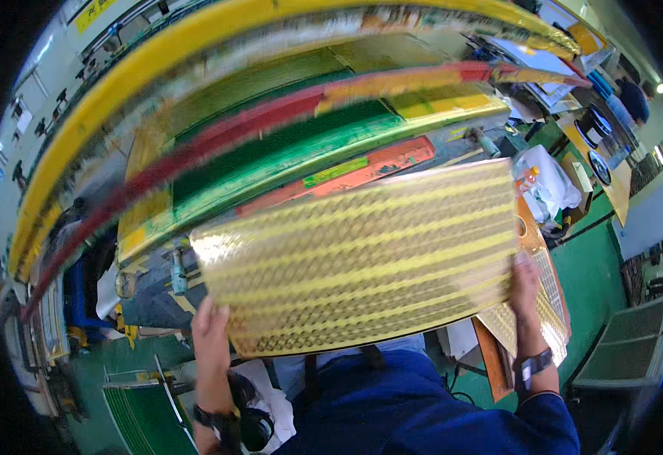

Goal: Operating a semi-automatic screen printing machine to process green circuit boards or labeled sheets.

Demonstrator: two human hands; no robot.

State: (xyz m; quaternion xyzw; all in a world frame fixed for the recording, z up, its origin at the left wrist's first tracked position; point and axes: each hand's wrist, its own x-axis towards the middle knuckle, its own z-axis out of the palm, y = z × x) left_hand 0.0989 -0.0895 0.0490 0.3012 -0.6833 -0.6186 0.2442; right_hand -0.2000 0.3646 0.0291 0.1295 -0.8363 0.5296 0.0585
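A large, shiny gold sheet (369, 258) with rows of small repeated patterns and plain yellow stripes is held up in front of my body. My left hand (212, 326) grips its near left edge, thumb on top. At the right edge, my right hand (523, 284) is closed on the sheet as well. The sheet bows slightly between both hands and looks smeared by motion. Beyond it lies a printing screen frame with a green mesh (286, 148) and a yellow-green front edge. An orange-red bar (392, 158) lies between the frame and the sheet.
A red bar (218, 136) and a yellow curved beam (195, 47) cross above the screen frame. To the right, more patterned gold sheets (548, 303) lie on a brown board beside a white plastic bag (548, 182). A green panel rack (146, 417) stands lower left, a grey framed rack (627, 341) lower right.
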